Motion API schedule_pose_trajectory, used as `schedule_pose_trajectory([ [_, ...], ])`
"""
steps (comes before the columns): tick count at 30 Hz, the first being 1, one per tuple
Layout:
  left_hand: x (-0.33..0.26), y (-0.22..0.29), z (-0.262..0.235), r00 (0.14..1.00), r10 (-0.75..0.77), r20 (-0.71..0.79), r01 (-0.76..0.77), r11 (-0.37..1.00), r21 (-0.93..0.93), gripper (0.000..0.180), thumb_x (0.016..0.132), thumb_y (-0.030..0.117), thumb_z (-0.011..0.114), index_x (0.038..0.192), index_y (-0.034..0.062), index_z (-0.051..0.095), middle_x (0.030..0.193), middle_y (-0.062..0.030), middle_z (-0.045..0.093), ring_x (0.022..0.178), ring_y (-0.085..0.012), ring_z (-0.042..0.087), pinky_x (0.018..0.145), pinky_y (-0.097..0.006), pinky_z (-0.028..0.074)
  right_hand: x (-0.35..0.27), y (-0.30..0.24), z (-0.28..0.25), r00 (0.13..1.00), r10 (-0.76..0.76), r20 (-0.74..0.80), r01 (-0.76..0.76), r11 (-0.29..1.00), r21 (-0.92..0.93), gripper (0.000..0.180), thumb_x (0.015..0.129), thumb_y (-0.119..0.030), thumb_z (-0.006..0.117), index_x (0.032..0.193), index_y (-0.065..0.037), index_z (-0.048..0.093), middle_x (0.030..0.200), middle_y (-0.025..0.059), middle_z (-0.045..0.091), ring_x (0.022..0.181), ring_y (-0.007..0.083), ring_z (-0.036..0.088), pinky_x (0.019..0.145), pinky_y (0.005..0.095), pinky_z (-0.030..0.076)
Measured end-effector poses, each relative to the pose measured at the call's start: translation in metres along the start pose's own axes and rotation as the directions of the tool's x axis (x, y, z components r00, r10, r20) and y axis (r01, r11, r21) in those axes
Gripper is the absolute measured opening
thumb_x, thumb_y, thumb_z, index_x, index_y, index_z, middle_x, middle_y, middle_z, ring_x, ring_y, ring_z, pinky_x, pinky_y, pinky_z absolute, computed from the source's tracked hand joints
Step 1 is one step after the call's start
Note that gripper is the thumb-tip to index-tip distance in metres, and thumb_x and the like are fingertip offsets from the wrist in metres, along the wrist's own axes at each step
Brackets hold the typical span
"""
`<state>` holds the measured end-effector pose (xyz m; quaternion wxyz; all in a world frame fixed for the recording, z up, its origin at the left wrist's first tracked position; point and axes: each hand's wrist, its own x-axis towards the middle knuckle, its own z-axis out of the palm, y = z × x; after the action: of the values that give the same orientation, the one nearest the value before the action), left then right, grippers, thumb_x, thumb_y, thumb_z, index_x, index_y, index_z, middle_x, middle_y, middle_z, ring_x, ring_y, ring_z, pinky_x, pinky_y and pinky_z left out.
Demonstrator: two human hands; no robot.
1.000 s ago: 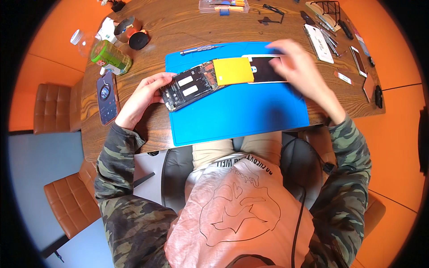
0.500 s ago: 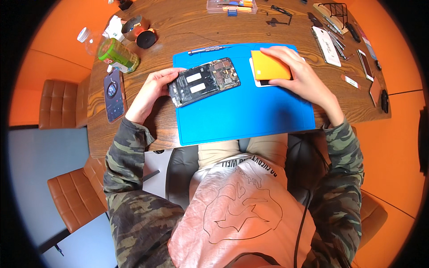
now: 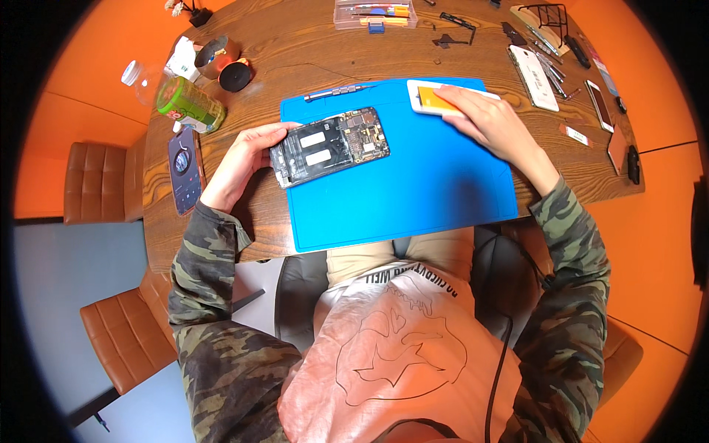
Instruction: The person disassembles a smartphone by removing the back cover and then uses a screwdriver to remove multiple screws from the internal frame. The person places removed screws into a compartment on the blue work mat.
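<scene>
Blue mat [image 3: 413, 196] lies before you on the brown wood-grain worktop [image 3: 295, 55], and your two hands are well apart over it. Your left hand [image 3: 242, 161] is closed on the left end of an opened phone [image 3: 332, 149], its thumb by the upper corner. That phone lies slightly askew, its left end past the mat's edge, with two white labels on the black part and a bare circuit board at the right; you cannot tell from here whether it rests flat. Your right hand [image 3: 489, 118] lies palm down over a flat yellow piece [image 3: 434, 102], which sits on a white phone [image 3: 416, 90] near the mat's upper right corner; whether those fingers grip the piece or only press on it, you cannot tell. Above the opened phone, a slim metal screwdriver [image 3: 336, 93] lies along the mat's top edge. Off to your left stand a green container [image 3: 188, 105] and, nearer you, a phone with a lit screen [image 3: 186, 170].
</scene>
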<state>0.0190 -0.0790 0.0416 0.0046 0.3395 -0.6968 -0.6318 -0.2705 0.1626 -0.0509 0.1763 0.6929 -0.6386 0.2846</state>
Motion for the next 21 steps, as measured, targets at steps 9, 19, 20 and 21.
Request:
schedule_pose_trajectory([
  [9,0.014,0.011,0.031,0.973,0.128,0.190,-0.132,0.991,0.011,0.030,0.094,0.025,0.050,0.111,0.0027,0.063,0.100,-0.0020,0.066,0.089,-0.0081,0.062,0.083,-0.024,0.047,0.053,0.040,0.000,0.958,-0.131,-0.255,0.018,0.915,-0.403,0.017,0.093,-0.022,0.049,0.093,-0.005,0.050,0.071,0.0085,0.061,0.062,0.0186,0.064,0.049,0.0292,0.051],
  [19,0.001,-0.001,0.037,0.855,0.464,0.233,-0.473,0.513,0.717,0.077,0.067,0.036,0.078,0.130,0.0059,0.047,0.121,-0.0120,0.046,0.117,-0.0274,0.042,0.103,-0.038,0.031,0.076,0.045,0.052,0.989,-0.150,-0.006,0.144,0.956,-0.255,0.029,0.091,-0.031,0.053,0.080,-0.006,0.060,0.072,0.0069,0.058,0.061,0.0208,0.063,0.051,0.0318,0.050],
  [20,0.000,-0.002,0.036,0.842,0.484,0.238,-0.487,0.491,0.723,0.078,0.065,0.034,0.079,0.131,0.0065,0.047,0.120,-0.0118,0.047,0.117,-0.0270,0.042,0.103,-0.038,0.030,0.084,0.036,0.054,0.989,-0.138,-0.062,0.125,0.976,-0.180,0.029,0.089,-0.031,0.054,0.081,-0.004,0.064,0.075,0.0100,0.061,0.063,0.0247,0.063,0.055,0.0356,0.051],
  [21,0.000,-0.004,0.035,0.825,0.508,0.249,-0.505,0.463,0.728,0.079,0.064,0.033,0.080,0.131,0.0071,0.048,0.119,-0.0116,0.047,0.118,-0.0267,0.043,0.103,-0.038,0.030,0.092,0.027,0.054,0.977,-0.194,-0.085,0.189,0.980,-0.067,0.029,0.088,-0.030,0.055,0.081,-0.003,0.064,0.076,0.0115,0.062,0.064,0.0263,0.064,0.056,0.0367,0.051],
])
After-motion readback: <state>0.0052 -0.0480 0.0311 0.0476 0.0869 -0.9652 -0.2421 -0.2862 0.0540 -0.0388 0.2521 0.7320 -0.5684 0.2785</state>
